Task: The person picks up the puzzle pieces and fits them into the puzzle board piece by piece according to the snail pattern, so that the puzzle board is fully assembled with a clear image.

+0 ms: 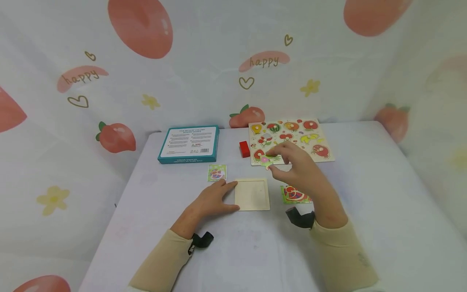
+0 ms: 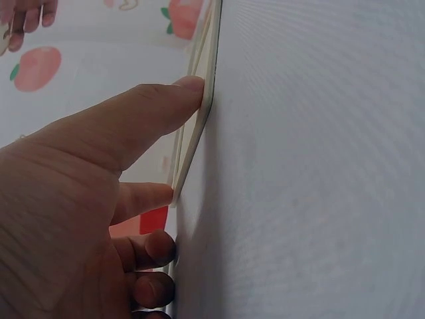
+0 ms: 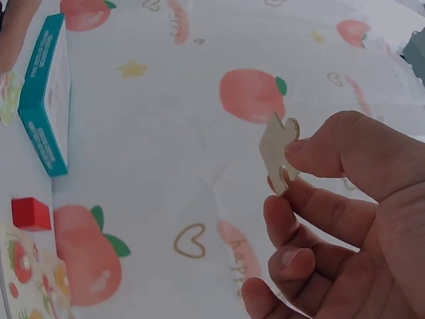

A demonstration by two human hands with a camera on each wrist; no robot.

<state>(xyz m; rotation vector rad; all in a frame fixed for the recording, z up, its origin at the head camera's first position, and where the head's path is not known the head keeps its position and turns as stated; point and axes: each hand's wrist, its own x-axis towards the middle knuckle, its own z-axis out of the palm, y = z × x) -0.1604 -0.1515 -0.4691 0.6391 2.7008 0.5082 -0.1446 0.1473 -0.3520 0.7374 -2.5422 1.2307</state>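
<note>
In the head view, my right hand [image 1: 297, 166] pinches a small jigsaw piece [image 1: 266, 161] between thumb and forefinger, above the table. Its printed side is green and pink; the right wrist view shows the plain pale back of the jigsaw piece [image 3: 277, 153]. A shallow square wooden tray [image 1: 251, 194] lies flat with a bare inside. My left hand [image 1: 213, 198] rests at its left side, thumb and forefinger spread and touching the edge near two corners. In the left wrist view, the thumb [image 2: 159, 109] presses the tray's rim [image 2: 204, 109], with the other fingertips beside it.
A colourful picture piece [image 1: 217, 173] lies left of the tray, and more printed pieces [image 1: 294, 195] lie right, partly behind my right wrist. Farther back are a teal box [image 1: 189, 144], a red block [image 1: 244, 149] and a fruit knob-puzzle board [image 1: 310, 160].
</note>
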